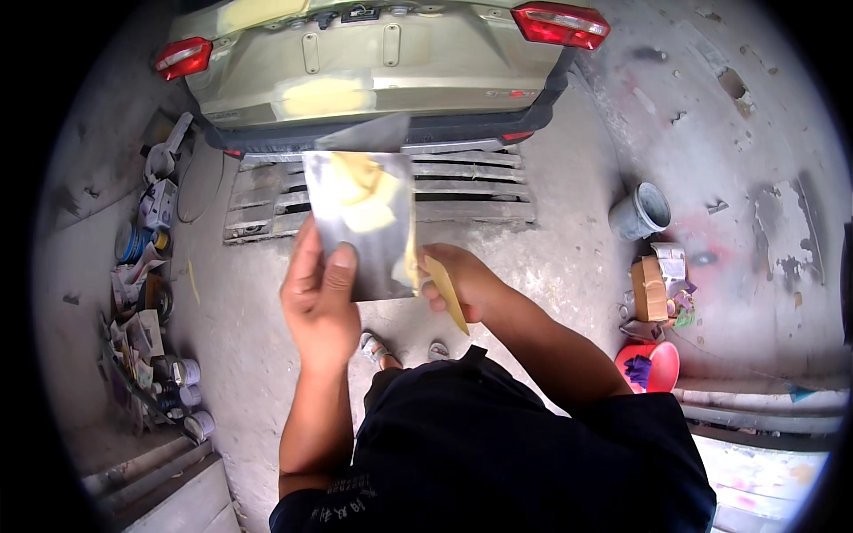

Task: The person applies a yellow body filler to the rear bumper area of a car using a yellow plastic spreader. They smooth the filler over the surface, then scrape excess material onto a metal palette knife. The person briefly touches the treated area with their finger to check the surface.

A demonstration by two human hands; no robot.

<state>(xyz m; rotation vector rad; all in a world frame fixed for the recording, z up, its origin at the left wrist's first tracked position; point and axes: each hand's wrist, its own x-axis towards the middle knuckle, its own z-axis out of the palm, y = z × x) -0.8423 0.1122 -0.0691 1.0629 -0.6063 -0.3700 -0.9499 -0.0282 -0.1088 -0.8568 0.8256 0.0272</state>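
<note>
Item: grey plate (378,266), clamped in your left hand (322,306), thumb over its face, fingers along its left edge. Probably light, stiff; yellow paste (366,197) beyond the thumb looks soft, slippery, so grip bare margins.

Item: yellow spreader (453,304), gripped by your right hand (468,282), near the plate's right edge. Likely thin, springy; best held broadside.

Edges: car (426,75) beyond your fingertips. Room: floor (249,342) to either side.

The left hand (322,315) is raised, thumb (338,274) pointed upward; the right hand (469,282) is curled, its forearm (551,342) slanted inward.
</note>
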